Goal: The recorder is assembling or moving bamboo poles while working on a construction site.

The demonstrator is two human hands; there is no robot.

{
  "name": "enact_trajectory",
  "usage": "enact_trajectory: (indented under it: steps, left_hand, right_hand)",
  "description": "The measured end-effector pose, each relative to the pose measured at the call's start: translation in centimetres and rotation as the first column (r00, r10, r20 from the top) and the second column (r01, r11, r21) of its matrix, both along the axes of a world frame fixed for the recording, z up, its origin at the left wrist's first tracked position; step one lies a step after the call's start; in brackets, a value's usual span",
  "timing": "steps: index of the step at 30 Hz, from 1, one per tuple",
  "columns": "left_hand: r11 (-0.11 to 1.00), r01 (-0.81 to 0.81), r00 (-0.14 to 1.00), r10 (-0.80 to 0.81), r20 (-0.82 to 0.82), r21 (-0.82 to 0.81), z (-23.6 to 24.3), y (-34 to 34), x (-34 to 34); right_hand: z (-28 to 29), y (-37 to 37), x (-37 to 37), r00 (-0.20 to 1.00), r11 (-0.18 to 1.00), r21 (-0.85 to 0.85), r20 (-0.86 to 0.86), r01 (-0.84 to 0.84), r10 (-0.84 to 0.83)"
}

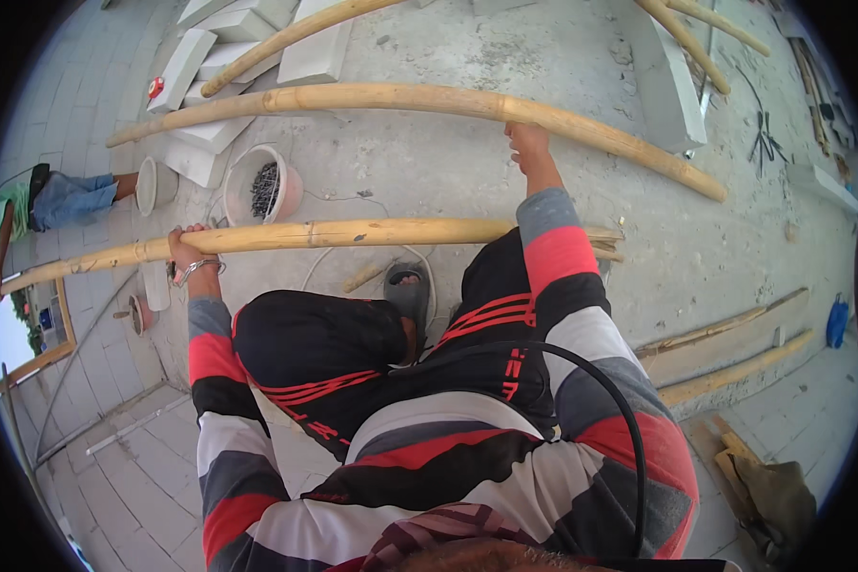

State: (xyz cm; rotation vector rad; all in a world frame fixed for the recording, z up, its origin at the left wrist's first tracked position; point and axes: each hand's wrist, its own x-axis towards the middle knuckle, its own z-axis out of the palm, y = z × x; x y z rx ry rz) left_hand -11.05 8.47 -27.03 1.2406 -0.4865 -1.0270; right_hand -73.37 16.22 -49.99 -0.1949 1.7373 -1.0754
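My left hand (191, 250) is closed round a long bamboo pole (372, 232) lying crosswise before my legs. A second, thicker bamboo pole (391, 100) crosses farther forward; my right hand (529, 143) is raised at its lower edge with curled fingers, partly hidden against it. Between the two poles, toward the left, a pinkish bucket (291, 191) holds small dark pieces, probably metal. A sandalled foot (405, 296) shows beneath the nearer pole.
White blocks (310, 52) are piled at upper left. A co-worker (62, 205) at left has a hand near the nearer pole's end. More poles (682, 43) and a long block (667, 86) lie at upper right, planks (725, 324) and a blue object (837, 319) at right.
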Motion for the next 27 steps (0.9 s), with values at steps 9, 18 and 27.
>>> enact_trajectory:
  steps: [9,18,27]
  left_hand:
    - [0.955,-0.248,0.962,0.262,-0.075,0.162,1.2,0.3,-7.8]
    - [0.989,-0.124,0.987,0.131,-0.094,0.078,2.0,0.4,-7.9]
    - [0.992,0.118,0.991,-0.116,-0.068,0.033,1.3,-1.0,-9.1]
  right_hand:
    - [9.1,7.8,11.0,-0.331,-0.251,0.327,-0.215,-0.911,0.919]
    - [8.7,8.1,9.7,-0.107,-0.033,0.201,-0.370,-0.979,0.923]
    - [8.6,6.7,9.1,0.109,0.404,0.266,-0.705,-0.875,0.701]
